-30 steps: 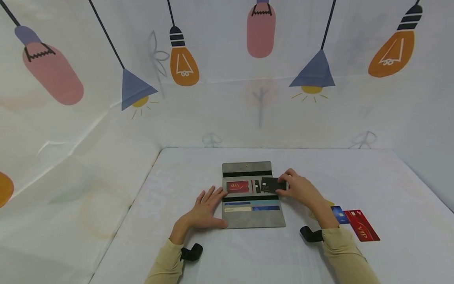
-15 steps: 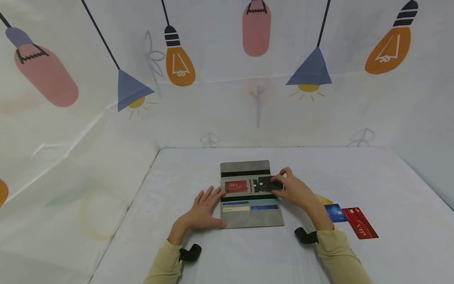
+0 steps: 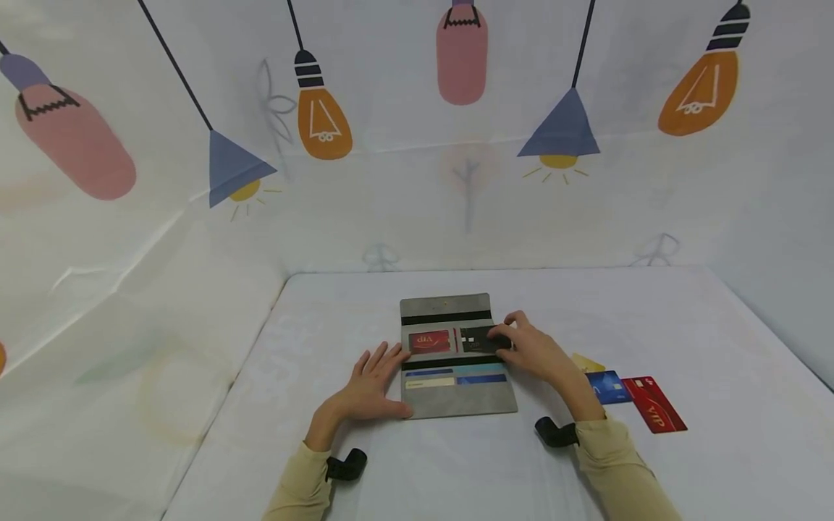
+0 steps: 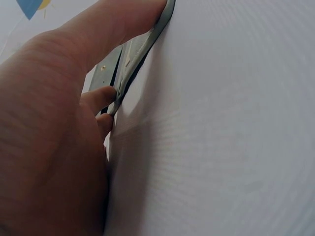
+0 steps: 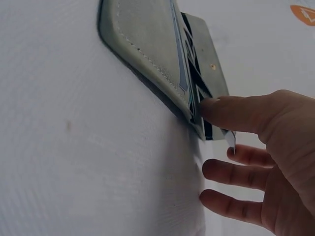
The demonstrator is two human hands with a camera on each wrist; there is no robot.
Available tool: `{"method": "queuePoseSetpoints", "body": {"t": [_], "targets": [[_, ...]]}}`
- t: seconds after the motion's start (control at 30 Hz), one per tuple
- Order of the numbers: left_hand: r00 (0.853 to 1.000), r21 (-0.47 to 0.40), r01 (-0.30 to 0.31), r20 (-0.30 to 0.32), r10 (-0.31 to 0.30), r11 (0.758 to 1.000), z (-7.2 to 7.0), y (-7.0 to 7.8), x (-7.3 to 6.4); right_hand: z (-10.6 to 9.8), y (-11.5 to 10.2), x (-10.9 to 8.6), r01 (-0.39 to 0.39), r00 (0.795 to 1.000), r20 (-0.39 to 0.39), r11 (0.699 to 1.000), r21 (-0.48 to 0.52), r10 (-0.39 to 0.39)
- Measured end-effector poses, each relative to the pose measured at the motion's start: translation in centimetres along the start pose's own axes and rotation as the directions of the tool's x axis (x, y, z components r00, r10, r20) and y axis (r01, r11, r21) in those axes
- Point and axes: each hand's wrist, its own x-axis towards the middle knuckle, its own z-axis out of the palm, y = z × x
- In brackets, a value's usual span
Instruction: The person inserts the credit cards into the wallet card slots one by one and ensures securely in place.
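A grey card wallet (image 3: pixel 456 404) lies unfolded on the white table, a red VIP card (image 3: pixel 430 341) showing in its middle section. My right hand (image 3: pixel 537 356) pinches a black card (image 3: pixel 478 339) by its right end, over the right half of that section. In the right wrist view the thumb (image 5: pixel 231 113) is at the wallet's side edge, and the other fingertips are below it. My left hand (image 3: pixel 371 391) rests with fingers spread along the wallet's left edge. In the left wrist view its thumb (image 4: pixel 118 19) lies on the wallet's near corner.
To the right of the wallet, a yellow card (image 3: pixel 588 363), a blue card (image 3: pixel 609 387) and a red VIP card (image 3: pixel 654 405) lie on the table, close to the right forearm. Blue and cream cards (image 3: pixel 430 382) sit in the wallet's lower pockets. A patterned sheet hangs behind.
The right hand has slid the black card left along the wallet's middle section, covering the small dark-and-white patch beside the red card. The left hand stays at the wallet's left edge.
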Motion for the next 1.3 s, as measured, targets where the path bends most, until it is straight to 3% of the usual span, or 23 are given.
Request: {"method": "queuePoseSetpoints", "body": {"t": [0.17,0.67,1.17,1.3], "targets": [[1.0,-0.001,0.016,0.018,-0.016,1.0,-0.1,0.0,-0.2,0.3,0.0,0.2,-0.007,1.0,0.013,1.0,0.015,0.007],[0.999,0.008,0.027,0.024,-0.027,1.0,-0.2,0.1,0.1,1.7,-0.6,0.5,0.086,0.994,-0.071,0.996,-0.004,-0.086],[0.999,0.001,0.03,0.026,-0.03,1.0,-0.2,0.0,0.0,0.4,-0.4,0.0,0.037,0.997,0.062,0.995,0.093,-0.043],[0.999,-0.006,0.035,0.027,-0.035,0.999,-0.1,0.0,0.1,0.4,-0.4,0.0,0.04,0.997,0.064,0.995,0.096,-0.047]]}}
